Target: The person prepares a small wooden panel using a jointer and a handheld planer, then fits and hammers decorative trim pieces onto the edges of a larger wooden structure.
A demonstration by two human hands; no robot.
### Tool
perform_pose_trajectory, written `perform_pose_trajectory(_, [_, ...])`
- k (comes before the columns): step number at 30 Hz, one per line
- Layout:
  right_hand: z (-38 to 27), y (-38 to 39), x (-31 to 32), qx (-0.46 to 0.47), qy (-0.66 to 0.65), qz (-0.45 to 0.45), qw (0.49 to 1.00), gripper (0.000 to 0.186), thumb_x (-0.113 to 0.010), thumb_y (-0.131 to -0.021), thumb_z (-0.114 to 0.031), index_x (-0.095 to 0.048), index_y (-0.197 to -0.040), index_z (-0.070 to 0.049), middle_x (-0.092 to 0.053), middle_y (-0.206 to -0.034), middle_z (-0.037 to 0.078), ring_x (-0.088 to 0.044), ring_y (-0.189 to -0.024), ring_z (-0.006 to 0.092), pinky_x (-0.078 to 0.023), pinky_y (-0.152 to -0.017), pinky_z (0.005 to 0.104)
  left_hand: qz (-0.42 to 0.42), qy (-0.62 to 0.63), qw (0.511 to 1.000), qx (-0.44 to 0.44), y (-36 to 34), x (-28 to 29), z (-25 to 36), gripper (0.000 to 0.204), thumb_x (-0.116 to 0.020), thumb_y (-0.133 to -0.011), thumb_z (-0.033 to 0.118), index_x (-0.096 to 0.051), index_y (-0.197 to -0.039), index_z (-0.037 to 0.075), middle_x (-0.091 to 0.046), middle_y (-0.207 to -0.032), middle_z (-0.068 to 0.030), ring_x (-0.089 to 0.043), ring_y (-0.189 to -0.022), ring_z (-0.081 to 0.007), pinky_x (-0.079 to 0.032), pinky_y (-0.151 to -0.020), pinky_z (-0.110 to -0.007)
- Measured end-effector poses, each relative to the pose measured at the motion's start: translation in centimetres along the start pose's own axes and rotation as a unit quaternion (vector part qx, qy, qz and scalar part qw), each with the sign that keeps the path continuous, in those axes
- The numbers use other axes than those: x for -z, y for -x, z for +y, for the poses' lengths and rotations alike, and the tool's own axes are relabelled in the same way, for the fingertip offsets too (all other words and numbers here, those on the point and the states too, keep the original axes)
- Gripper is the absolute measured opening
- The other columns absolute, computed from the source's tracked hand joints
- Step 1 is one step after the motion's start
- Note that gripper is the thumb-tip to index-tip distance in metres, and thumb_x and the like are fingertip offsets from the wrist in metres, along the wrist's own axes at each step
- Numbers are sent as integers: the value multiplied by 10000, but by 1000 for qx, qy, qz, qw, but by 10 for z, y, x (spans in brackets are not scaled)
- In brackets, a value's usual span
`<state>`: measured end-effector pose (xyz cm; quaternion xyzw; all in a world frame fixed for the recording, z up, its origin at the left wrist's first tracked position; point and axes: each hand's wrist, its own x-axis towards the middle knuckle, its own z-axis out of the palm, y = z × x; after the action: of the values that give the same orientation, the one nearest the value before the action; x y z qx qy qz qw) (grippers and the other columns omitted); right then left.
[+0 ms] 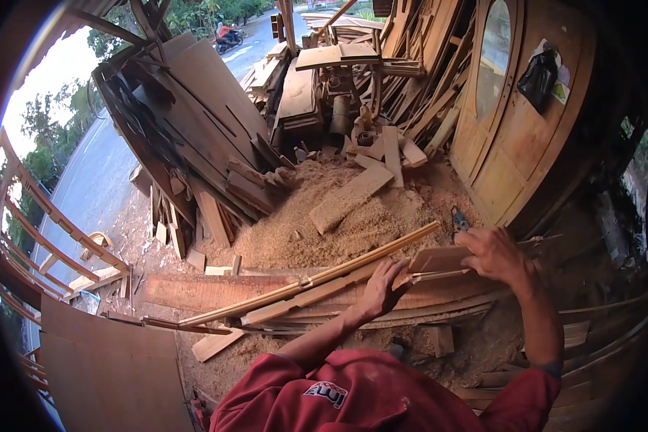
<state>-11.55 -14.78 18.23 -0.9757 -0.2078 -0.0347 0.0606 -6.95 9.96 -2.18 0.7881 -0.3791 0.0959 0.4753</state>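
at far left, one large flat board stands at the lower edge. one long strip slants across the counter, rising to the right, and one notched plank lies along its near side. behind, one sawdust heap carries one wide offcut. the left hand is palm down at the plank's right end, fingers slightly bent; i cannot tell whether it grips. just right of it, above the counter, is one panel, its right end grasped by the right hand. farther right leans one door with one oval pane and one black bag.
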Motion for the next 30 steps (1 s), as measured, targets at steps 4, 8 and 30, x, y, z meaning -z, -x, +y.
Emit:
perform_pose_trajectory(4, [20,2,3,29,-6,12,999,400,-801,-718,-162,-572,-1041,-97,-644,-858,135,-661,-821,377,-524,-712,476,13,-14,1000,-10,-17,-18,7,323,-694,-853,125,-604,-1140,7,-623,-1102,-184,-570,-1086,-373,-452,-947,-436])
perform_pose_trajectory(8, [33,1,1,28,-9,13,999,391,-804,-686,-152,-566,-990,-91,-594,-833,131,-619,-813,394,-475,-673,495,17,-5,999,-37,-32,-27,-8,177,-664,-866,136,-637,-999,23,-657,-984,-137,-604,-992,-330,-451,-886,-421])
perform_pose_trajectory(30, [105,6,-64,12,-68,10,998,418,-790,-757,-193,-605,-1127,-129,-670,-884,151,-647,-849,390,-501,-735,468,20,-73,996,-56,-45,-82,-42,56,-648,-872,134,-670,-906,96,-664,-851,-71,-612,-856,-277,-422,-810,-399])
